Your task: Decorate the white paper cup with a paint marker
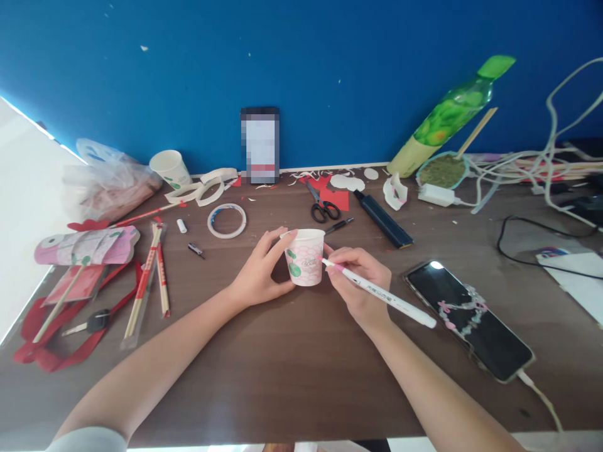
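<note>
A white paper cup [306,258] stands upright on the table, with green leaf prints and pink scalloped lines on its side. My left hand [268,267] is wrapped around the cup's left side, thumb low and fingers near the rim. In my right hand [360,282] is a white marker [391,302], held like a pen. Its pink tip meets the cup's right side, or comes very close to it. Behind the cup lie a black pen [340,225] and black-handled scissors [325,204] on red paper scraps [340,198].
Right of my hand lies a phone [490,336] with a beaded strap and charging cable. A dark blue case [384,220], a tape roll [227,221], packaged chopsticks [144,282] and a key [92,323] lie around. Another phone [261,147] leans on the blue wall, beside a green bottle [447,116].
</note>
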`<state>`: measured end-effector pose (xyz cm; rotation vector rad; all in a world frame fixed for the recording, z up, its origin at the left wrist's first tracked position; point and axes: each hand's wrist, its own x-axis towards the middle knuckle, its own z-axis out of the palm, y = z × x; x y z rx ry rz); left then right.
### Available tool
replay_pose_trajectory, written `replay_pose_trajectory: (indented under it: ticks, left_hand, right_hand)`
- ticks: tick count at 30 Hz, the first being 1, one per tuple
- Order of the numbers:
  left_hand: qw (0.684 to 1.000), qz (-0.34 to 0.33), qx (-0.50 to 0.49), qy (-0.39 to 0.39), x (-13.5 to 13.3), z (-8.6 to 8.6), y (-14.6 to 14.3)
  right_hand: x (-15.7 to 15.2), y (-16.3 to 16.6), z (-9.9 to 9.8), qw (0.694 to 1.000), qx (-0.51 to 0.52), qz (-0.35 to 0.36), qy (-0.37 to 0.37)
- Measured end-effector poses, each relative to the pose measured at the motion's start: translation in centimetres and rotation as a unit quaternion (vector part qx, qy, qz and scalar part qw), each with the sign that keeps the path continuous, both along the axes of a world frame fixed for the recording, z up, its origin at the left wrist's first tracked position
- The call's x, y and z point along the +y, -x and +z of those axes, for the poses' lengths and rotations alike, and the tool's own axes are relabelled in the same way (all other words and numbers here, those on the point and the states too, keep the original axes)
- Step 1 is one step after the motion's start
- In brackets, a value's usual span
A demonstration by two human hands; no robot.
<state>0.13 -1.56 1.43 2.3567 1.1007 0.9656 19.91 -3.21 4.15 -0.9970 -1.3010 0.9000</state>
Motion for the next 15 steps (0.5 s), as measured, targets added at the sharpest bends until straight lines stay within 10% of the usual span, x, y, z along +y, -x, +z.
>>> replay_pose_trajectory:
  ticks: [15]
  left_hand:
    - [1.0, -0.003, -0.011, -0.005, 0.01, -0.03, 0.01]
  right_hand:
    - [0.13, -0.07, -0.13, 1.0, 0.014, 0.012, -0.003]
